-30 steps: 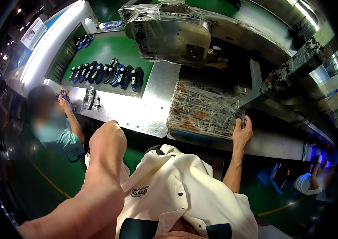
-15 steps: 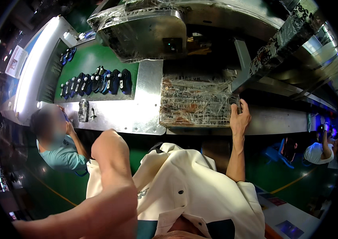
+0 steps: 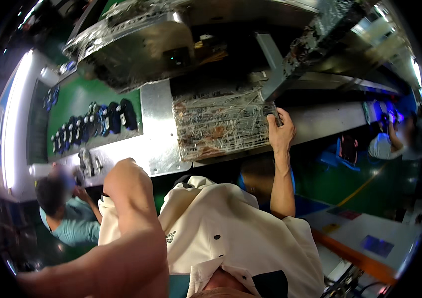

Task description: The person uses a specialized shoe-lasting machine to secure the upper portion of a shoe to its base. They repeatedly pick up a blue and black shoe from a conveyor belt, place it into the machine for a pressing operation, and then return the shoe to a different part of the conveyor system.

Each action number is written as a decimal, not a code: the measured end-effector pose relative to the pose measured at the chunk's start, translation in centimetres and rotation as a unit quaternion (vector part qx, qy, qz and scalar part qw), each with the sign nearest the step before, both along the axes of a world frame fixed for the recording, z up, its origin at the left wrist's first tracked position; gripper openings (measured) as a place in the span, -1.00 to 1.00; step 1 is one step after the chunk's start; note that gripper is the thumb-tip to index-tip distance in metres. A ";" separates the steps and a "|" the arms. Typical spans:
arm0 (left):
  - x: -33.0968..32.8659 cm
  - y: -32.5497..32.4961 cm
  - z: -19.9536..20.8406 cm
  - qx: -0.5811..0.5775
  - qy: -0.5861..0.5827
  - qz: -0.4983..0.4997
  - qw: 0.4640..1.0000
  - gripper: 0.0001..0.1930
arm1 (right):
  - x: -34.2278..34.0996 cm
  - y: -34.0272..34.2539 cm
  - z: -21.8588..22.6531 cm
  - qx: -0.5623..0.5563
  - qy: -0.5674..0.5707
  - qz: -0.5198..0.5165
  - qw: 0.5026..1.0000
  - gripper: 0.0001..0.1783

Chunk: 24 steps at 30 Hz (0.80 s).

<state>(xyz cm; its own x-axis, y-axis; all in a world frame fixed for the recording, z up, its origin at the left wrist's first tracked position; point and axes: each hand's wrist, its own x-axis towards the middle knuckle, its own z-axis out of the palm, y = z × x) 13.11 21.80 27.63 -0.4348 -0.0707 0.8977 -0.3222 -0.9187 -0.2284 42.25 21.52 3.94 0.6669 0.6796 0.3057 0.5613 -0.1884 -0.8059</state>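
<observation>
My right hand (image 3: 281, 131) is at the near right corner of a box-like slab wrapped in clear, crinkled plastic (image 3: 223, 121). Its thumb lies against the top edge and its fingers curl over the side, gripping that edge. On the left, my bent left arm (image 3: 131, 208) rises close to the camera, elbow pointing forward. The left hand itself is outside the picture.
A metal machine housing wrapped in plastic (image 3: 136, 54) hangs over the far side, beside a slanted metal post (image 3: 315, 44). Several dark shoes (image 3: 94, 121) stand on a green surface at left. A co-worker in teal (image 3: 74, 223) sits there; another person (image 3: 387, 144) is far right.
The whole view has turned and shifted, so the bench and slab appear tilted and farther left. My right hand stays on the same corner; my left arm remains raised.
</observation>
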 end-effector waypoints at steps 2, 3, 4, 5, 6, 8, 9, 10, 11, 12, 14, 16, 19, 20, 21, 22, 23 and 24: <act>-0.8 1.5 -0.3 -0.011 -0.015 -0.043 0.999 -0.29 | -0.3 -0.1 -0.2 0.021 -0.039 -0.027 0.999 -0.60; -1.1 2.3 -0.5 -0.017 -0.019 -0.067 0.997 -0.29 | -0.6 -0.3 0.4 -0.012 -0.089 -0.048 0.995 -0.60; -1.4 3.5 -0.9 -0.034 -0.026 -0.089 0.995 -0.29 | -0.9 -0.6 1.1 0.014 -0.122 -0.055 0.991 -0.62; -1.1 4.6 -2.0 -0.060 -0.029 -0.129 0.989 -0.29 | -1.2 -0.9 2.3 0.041 -0.163 -0.067 0.984 -0.64; -0.8 5.4 -3.6 -0.123 -0.019 -0.194 0.973 -0.29 | -2.2 -1.7 4.0 0.093 -0.200 -0.069 0.973 -0.67; -0.2 6.0 -6.5 -0.360 0.080 -0.419 0.830 -0.25 | -6.2 -1.2 10.5 0.194 -0.298 -0.024 0.934 -0.65; 0.6 6.6 -8.0 -0.420 0.121 -0.557 0.706 -0.22 | -8.9 -0.4 13.6 0.217 -0.351 0.012 0.911 -0.62; 1.5 7.2 -9.5 -0.489 0.123 -0.673 0.540 -0.18 | -11.1 0.5 15.5 0.243 -0.375 0.081 0.891 -0.59; 2.0 7.4 -10.8 -0.533 0.100 -0.706 0.455 -0.14 | -13.0 2.2 15.5 0.224 -0.391 0.157 0.879 -0.63; 2.3 7.6 -12.1 -0.576 0.061 -0.728 0.367 -0.10 | -14.9 4.0 15.6 0.202 -0.397 0.238 0.863 -0.66; 1.1 8.2 -12.9 -0.586 0.098 -0.715 0.369 -0.06 | -14.4 7.6 15.5 0.091 -0.473 0.307 0.821 -0.73; -0.8 10.5 -13.2 -0.479 0.198 -0.722 0.459 -0.05 | -10.3 11.3 16.4 0.020 -0.537 0.209 0.817 -0.80; -3.1 12.5 -12.2 -0.456 0.091 -0.774 0.429 0.00 | -5.0 15.3 19.6 0.208 -0.520 0.039 0.827 -0.85; -3.2 13.3 -13.0 -0.466 0.103 -0.762 0.438 -0.02 | -5.7 16.7 21.6 0.235 -0.528 0.060 0.814 -0.87; -3.1 14.0 -14.3 -0.477 0.116 -0.748 0.446 -0.04 | -7.0 18.4 23.9 0.262 -0.535 0.080 0.799 -0.88; -3.3 14.5 -15.2 -0.481 0.142 -0.744 0.441 -0.03 | -8.6 20.3 25.4 0.268 -0.524 0.095 0.803 -0.89; -3.4 14.7 -16.0 -0.466 0.210 -0.724 0.464 -0.06 | -10.4 22.4 26.7 0.285 -0.525 0.100 0.795 -0.87; -3.0 14.7 -17.0 -0.473 0.264 -0.692 0.477 -0.15 | -11.6 24.8 27.7 0.243 -0.497 0.095 0.828 -0.78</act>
<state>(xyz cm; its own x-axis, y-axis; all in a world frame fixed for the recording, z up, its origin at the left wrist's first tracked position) 10.11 36.54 10.66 0.8268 0.5018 0.2542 -0.5536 0.6456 0.5261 30.68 46.34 31.59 -0.1815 0.3798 0.9071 0.9751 0.1894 0.1158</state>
